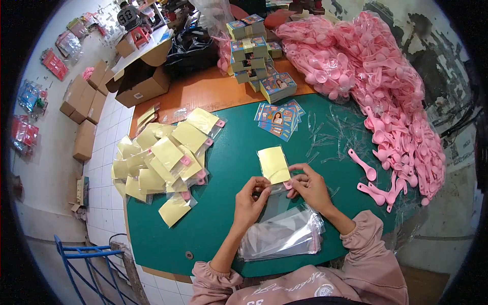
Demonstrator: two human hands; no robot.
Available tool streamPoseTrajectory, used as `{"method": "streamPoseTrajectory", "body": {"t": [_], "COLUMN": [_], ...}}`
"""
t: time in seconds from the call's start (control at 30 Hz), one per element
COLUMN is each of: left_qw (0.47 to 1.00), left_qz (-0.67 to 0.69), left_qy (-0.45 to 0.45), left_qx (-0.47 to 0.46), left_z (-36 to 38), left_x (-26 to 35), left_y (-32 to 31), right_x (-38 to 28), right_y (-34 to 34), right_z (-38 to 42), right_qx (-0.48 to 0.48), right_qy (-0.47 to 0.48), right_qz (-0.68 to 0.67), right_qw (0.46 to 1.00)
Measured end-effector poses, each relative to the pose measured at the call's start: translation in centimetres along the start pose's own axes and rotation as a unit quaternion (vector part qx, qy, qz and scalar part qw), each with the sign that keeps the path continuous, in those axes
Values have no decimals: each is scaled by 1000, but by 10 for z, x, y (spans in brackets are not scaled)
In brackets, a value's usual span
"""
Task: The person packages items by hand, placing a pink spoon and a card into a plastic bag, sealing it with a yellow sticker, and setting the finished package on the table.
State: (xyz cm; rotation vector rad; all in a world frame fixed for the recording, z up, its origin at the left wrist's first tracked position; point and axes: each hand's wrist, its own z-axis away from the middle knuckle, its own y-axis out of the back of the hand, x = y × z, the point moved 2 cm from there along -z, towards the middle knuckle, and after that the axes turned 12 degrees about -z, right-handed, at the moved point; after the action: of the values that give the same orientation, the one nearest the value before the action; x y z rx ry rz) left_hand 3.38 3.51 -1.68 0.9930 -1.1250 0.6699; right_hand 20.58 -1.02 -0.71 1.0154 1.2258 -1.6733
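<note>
Both my hands hold a clear plastic bag with a yellow card (pixel 274 163) in it, above the green table mat. My left hand (pixel 252 197) pinches the bag's near left edge. At the near right corner, my right hand (pixel 311 189) is closed on the bag, beside a pink end (pixel 288 185) that looks like a spoon handle; the rest of it is hidden. Just below my hands lies a stack of clear plastic bags (pixel 282 236). To the left is a heap of filled bags (pixel 165 152) with yellow cards and pink ends showing.
Loose pink spoons (pixel 363 165) lie at right, before a large pile of bagged spoons (pixel 351 56). Plastic strips (pixel 330 127) are scattered nearby. Printed cards (pixel 278 120) and banded card stacks (pixel 278 87) stand at the back. An open carton (pixel 142 89) sits back left.
</note>
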Motion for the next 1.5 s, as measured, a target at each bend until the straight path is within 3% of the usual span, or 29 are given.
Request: {"method": "streamPoseTrajectory", "body": {"t": [0.27,0.3,0.33,0.37,0.43,0.47,0.5,0.53,0.57,0.6,0.63,0.73,0.83,0.9,0.93,1.0,1.07,1.13,1.17,1.23,1.5], "left_qw": [1000,998,994,991,972,973,890,735,816,869,910,869,934,956,971,980,986,985,985,970,977], "left_qz": [-23,-44,-48,-73,-46,-46,-286,-503,-420,-401,-376,-447,-334,-281,-228,-185,-139,142,143,193,126], "left_qy": [0,-48,-71,-30,-37,-39,-67,-88,-166,-139,-108,-161,-110,-81,-56,-68,-84,-24,-25,73,90], "left_qx": [9,22,61,104,226,224,348,445,361,252,140,138,68,17,-34,-31,-28,-92,-92,-126,-149], "left_z": [-3,-4,-3,1,9,11,17,23,19,15,12,2,-7,-9,-10,-13,-15,-16,-16,-12,-10], "left_x": [2,4,9,16,17,18,22,28,43,40,33,20,8,16,18,13,10,7,8,7,9], "left_y": [10,21,36,57,94,100,107,109,94,74,50,-8,-21,-14,-10,-3,-2,-3,-1,-1,3], "right_x": [-5,-14,-34,-50,-61,-62,-62,-57,-51,-48,-48,-59,-78,-99,-109,-121,-109,-91,-81,-65,-60], "right_y": [3,8,18,30,75,93,107,119,129,133,131,126,106,80,64,31,16,7,7,10,9], "right_z": [0,0,1,3,2,5,8,8,4,1,0,0,7,9,9,8,2,-2,-2,0,2], "right_qx": [-28,-29,17,63,158,196,233,233,223,211,206,200,223,220,217,148,138,127,128,124,89], "right_qy": [7,9,134,252,302,258,212,213,198,183,184,175,186,305,305,349,344,339,337,316,282], "right_qz": [74,75,246,405,560,602,640,640,663,687,688,697,690,563,562,430,376,320,262,183,156], "right_qw": [997,997,960,877,755,730,701,701,686,671,671,666,663,736,737,819,849,875,895,923,942]}}
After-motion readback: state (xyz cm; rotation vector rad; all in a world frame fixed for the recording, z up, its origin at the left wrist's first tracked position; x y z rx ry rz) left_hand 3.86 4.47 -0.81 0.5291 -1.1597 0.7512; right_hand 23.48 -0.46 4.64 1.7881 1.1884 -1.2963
